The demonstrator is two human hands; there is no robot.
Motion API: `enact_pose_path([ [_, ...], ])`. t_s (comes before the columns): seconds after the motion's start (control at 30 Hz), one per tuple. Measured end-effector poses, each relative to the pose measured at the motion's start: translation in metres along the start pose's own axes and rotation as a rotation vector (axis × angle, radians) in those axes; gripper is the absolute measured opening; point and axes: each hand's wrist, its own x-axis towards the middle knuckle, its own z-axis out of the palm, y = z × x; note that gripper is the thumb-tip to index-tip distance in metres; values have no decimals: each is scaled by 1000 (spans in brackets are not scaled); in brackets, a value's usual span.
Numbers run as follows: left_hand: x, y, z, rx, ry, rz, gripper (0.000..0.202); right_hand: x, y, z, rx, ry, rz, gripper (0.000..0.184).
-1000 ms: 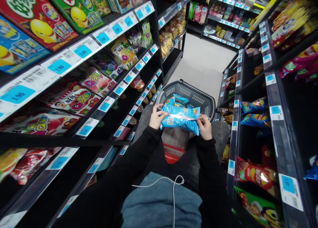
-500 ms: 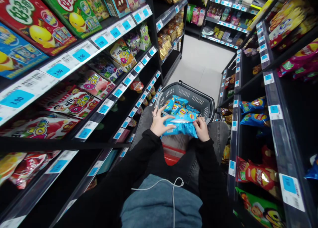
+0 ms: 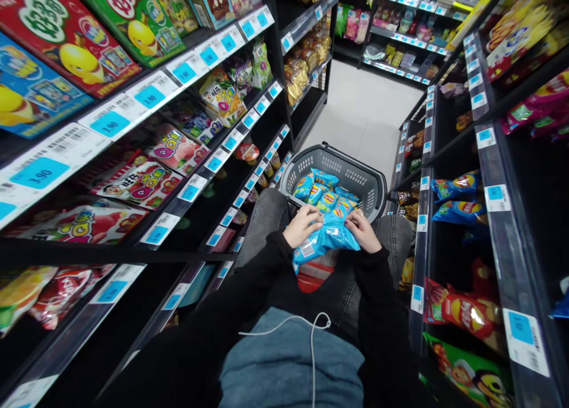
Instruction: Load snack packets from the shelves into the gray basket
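Note:
Between my two hands is a blue bag of chips (image 3: 326,235), held above my lap at the near rim of a dark grey shopping basket (image 3: 377,182). My left hand (image 3: 304,225) lies over the bag's left part with its fingers curled in. At the right end, my right hand (image 3: 362,230) pinches the bag's edge between thumb and fingers. Several more blue chip bags (image 3: 328,200) are heaped inside the basket just beyond. The undersides of both hands' grips are partly hidden.
Shelves flank me closely: boxed sweets (image 3: 75,46) and gummy packets (image 3: 137,182) on the left, more chip bags (image 3: 460,211) on the right. A red surface (image 3: 311,277) shows between my legs. Pale floor (image 3: 355,99) runs ahead to another shelf (image 3: 404,40).
The chip bag has tilted and its left end has dropped toward me, showing its barcode side. My left hand's spread fingers have closed over it.

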Motion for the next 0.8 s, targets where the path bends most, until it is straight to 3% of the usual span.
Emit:
enact_pose_path([
  [0.1, 1, -5, 3, -101, -61, -77, 27, 0, -2, -1, 55, -10, 45, 32],
  [0.2, -2, -7, 3, -89, -18, -110, 26, -1, -3, -4, 87, 13, 61, 35],
  [0.27, -4, -7, 4, -92, -19, -165, 41, -1, -4, -6, 122, 34, 56, 35],
  [0.33, -7, -7, 6, -101, -104, -260, 65, -2, -5, -8, 186, 40, 66, 34],
  [0.4, -11, -6, 11, -109, -212, -314, 76, -4, -6, -11, 270, 10, 103, 36],
  [0.53, -17, 1, 18, -190, -268, -330, 60, -11, -10, -20, 357, -124, 238, 52],
  [0.67, -15, 5, 17, -227, -224, -427, 59, -9, -8, -28, 184, -294, 330, 40],
  [0.8, 18, -13, 16, -243, -205, -510, 59, 31, 16, -32, 19, -184, 381, 40],
])
